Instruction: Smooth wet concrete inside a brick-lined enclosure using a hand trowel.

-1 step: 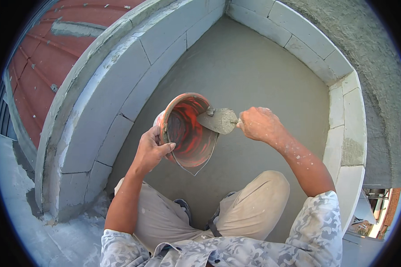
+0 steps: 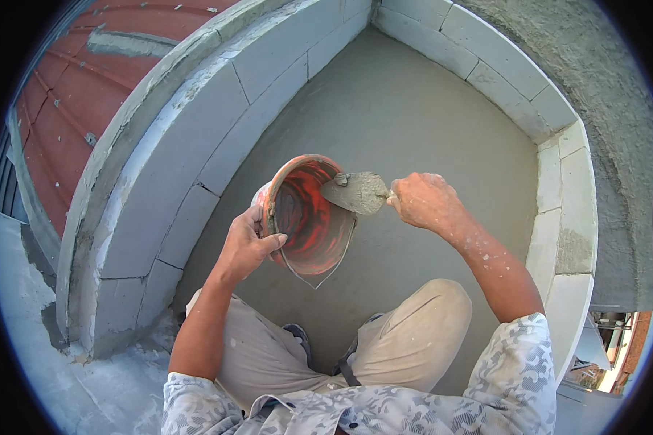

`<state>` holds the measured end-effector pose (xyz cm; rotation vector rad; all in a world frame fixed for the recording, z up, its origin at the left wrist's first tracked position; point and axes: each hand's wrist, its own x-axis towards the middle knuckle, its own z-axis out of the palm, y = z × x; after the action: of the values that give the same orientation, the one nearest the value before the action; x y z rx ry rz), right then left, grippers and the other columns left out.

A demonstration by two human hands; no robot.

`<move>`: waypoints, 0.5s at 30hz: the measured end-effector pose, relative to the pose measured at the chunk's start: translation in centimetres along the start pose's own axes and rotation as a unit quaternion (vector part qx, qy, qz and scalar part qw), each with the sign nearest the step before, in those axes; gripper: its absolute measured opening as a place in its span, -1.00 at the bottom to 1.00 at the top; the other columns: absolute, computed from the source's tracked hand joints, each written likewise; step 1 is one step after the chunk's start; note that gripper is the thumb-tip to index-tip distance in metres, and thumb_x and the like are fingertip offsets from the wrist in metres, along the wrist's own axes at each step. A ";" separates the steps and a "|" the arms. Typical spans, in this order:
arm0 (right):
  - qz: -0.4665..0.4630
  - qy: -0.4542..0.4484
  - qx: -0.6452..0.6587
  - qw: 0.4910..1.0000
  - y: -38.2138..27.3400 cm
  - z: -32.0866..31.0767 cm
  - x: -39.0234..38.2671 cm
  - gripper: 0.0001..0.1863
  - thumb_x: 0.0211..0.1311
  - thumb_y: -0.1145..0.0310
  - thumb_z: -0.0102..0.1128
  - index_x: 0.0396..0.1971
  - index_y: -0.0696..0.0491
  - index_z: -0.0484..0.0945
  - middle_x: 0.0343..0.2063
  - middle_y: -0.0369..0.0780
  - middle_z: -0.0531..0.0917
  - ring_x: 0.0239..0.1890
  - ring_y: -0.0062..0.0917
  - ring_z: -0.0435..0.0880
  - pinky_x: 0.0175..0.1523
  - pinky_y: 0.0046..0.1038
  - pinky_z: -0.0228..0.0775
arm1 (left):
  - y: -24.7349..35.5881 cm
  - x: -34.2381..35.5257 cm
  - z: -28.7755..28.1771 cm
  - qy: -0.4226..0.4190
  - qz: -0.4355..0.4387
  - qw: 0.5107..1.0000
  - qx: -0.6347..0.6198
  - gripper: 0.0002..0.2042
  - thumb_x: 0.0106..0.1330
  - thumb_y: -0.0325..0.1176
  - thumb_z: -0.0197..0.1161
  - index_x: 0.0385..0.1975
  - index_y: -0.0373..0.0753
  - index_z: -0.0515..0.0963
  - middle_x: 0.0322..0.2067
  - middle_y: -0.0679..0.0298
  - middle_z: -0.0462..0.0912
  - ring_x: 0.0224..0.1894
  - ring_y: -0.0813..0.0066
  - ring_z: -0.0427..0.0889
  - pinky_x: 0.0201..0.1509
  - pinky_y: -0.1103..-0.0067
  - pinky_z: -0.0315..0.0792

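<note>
My left hand (image 2: pixel 245 245) grips the rim of an orange bucket (image 2: pixel 319 250), thumb inside and fingers outside. The bucket is tipped with its mouth toward me and to the right; grey mortar smears its inner wall, and its thin wire handle hangs below the rim. In my right hand (image 2: pixel 424 203) is a mortar-coated trowel (image 2: pixel 363 194), the fist closed around its grip. The trowel's blade reaches over the bucket's right rim, its tip just inside the mouth. A small lump of mortar sits near that tip. Most of the trowel's grip is hidden by my fingers.
I squat on a smooth grey screeded floor (image 2: pixel 413 123). Low walls of pale blocks enclose it: one on the left (image 2: pixel 174 152), another on the right (image 2: pixel 551 196). Beyond the left wall lies a red sheet roof (image 2: pixel 65 109); rough grey render (image 2: pixel 595 87) borders the right wall.
</note>
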<state>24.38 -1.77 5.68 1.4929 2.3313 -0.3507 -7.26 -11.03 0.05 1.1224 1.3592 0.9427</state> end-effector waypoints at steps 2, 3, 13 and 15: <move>0.015 0.032 0.010 0.999 -0.2 0.1 0.4 -0.66 0.36 0.13 0.23 -0.34 0.16 0.65 -0.50 -0.05 0.69 -0.32 -0.16 0.71 -0.17 -0.13 0.55 | 0.5 -0.5 -0.6 -0.035 -0.045 0.998 0.033 -0.69 0.16 -0.63 0.31 -0.09 -0.40 0.48 -0.35 0.24 0.63 -0.43 0.58 0.62 -0.39 0.60 0.59; -0.019 0.098 0.002 0.995 0.2 0.9 0.0 -0.67 0.33 0.14 0.26 -0.33 0.15 0.65 -0.50 -0.06 0.69 -0.32 -0.17 0.71 -0.18 -0.15 0.55 | 0.5 -0.6 -0.8 -0.027 -0.053 0.997 0.043 -0.74 0.14 -0.61 0.34 -0.17 -0.38 0.51 -0.41 0.29 0.60 -0.46 0.59 0.59 -0.41 0.62 0.55; 0.075 0.200 0.323 0.922 2.5 3.7 -1.9 -0.75 0.21 0.27 0.33 -0.32 0.17 0.57 -0.54 -0.13 0.63 -0.46 -0.33 0.61 -0.27 -0.26 0.46 | -1.5 -1.2 -4.9 0.070 -0.121 0.990 -0.030 -0.72 0.07 -0.51 0.46 -0.27 -0.34 0.51 -0.48 0.25 0.58 -0.50 0.50 0.63 -0.44 0.55 0.55; 0.088 0.239 0.359 0.898 2.6 4.9 -2.3 -0.75 0.20 0.29 0.33 -0.35 0.18 0.55 -0.57 -0.15 0.58 -0.50 -0.39 0.55 -0.31 -0.28 0.42 | -1.1 -0.9 -5.3 0.094 -0.102 0.989 -0.060 -0.70 0.09 -0.45 0.45 -0.24 -0.34 0.48 -0.46 0.22 0.59 -0.51 0.46 0.63 -0.43 0.51 0.58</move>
<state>28.40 -4.50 2.14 2.3406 2.5301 -0.9730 -12.62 -11.82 -0.27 0.8027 1.5161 0.9844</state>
